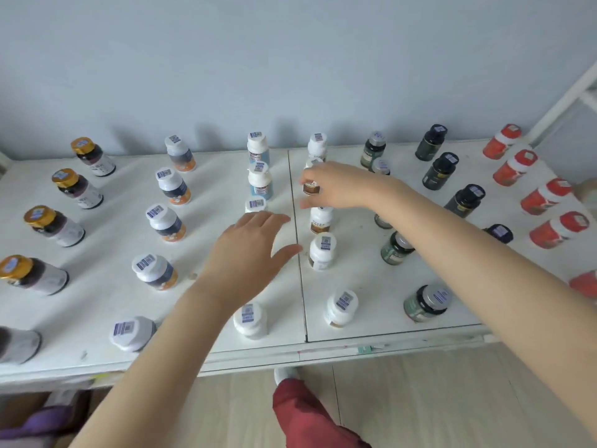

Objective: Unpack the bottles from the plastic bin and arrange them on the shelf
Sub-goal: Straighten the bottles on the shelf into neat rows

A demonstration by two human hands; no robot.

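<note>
Grips with the right hand (336,185) a white-capped, brown-labelled bottle (311,188) second from the back of its column on the shelf (106,240), just right of the panel seam (295,221), and holds the left hand (248,250) open, fingers spread, above the next column, gripping nothing. Cannot tell whether the bottle stands or hangs just clear; shows no plastic bin. Risks, on release or on drawing the forearm back, clipping the matching bottle (320,219) just in front or the green jar (395,248) under the arm and toppling a row, the spacing being tight there.
</note>
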